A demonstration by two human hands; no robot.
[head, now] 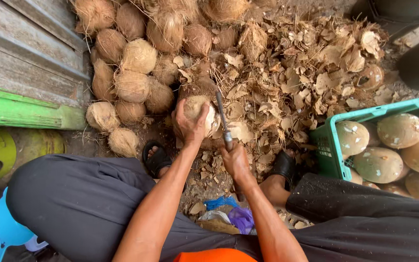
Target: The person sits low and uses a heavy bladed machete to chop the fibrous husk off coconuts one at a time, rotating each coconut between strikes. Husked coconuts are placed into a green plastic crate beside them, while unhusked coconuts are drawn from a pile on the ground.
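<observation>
under left grip [188, 125], coconut [201, 110]; knife [222, 121] beside.

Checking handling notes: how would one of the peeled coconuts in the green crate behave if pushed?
A peeled coconut looks rounded and smooth, so it would probably roll. It seems hard and likely heavy for its size. The green crate walls and neighbouring nuts would probably stop it.

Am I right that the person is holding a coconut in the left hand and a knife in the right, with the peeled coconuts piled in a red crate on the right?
Not quite: the crate is green, not red, as the head view shows. The rest holds: the left hand grips a coconut, the right hand holds the knife, and peeled coconuts fill that crate on the right.
</observation>
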